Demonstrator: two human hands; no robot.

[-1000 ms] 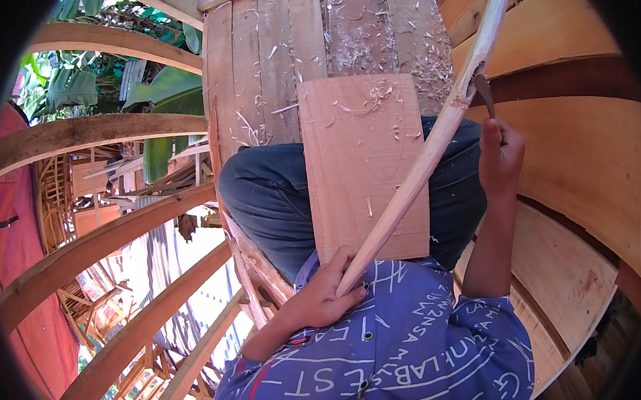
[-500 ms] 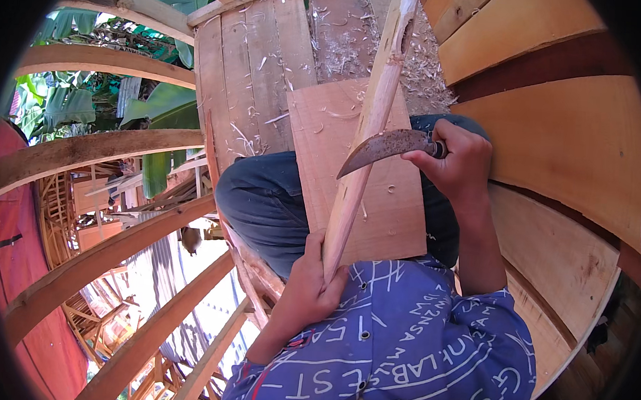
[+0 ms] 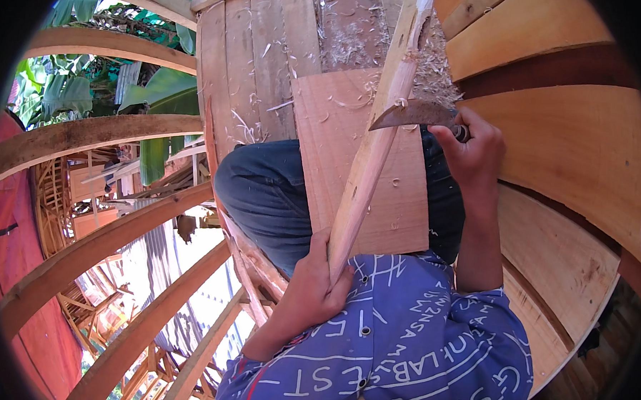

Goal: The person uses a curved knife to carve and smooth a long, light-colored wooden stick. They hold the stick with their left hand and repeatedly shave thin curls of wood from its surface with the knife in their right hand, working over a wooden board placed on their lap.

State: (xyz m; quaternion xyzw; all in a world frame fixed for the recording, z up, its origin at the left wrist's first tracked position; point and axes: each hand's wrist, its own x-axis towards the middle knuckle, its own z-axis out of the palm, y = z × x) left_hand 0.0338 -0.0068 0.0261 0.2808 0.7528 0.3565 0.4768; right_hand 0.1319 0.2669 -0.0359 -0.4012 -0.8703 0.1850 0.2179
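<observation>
Stick pale tan; blade brownish grey; shirt blue, white lettering.

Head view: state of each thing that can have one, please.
Flat rectangular light-brown wooden board, resting across the dark blue trouser legs.
Thin pale wood shavings, loose, some on the board.
Long pale wooden pole, slanting over the board, notched along its upper stretch.
Curved brown-stained metal knife, blade across the pole.
Bare left hand, closed around the pole's lower part.
Bare right hand, closed around the knife's handle.
</observation>
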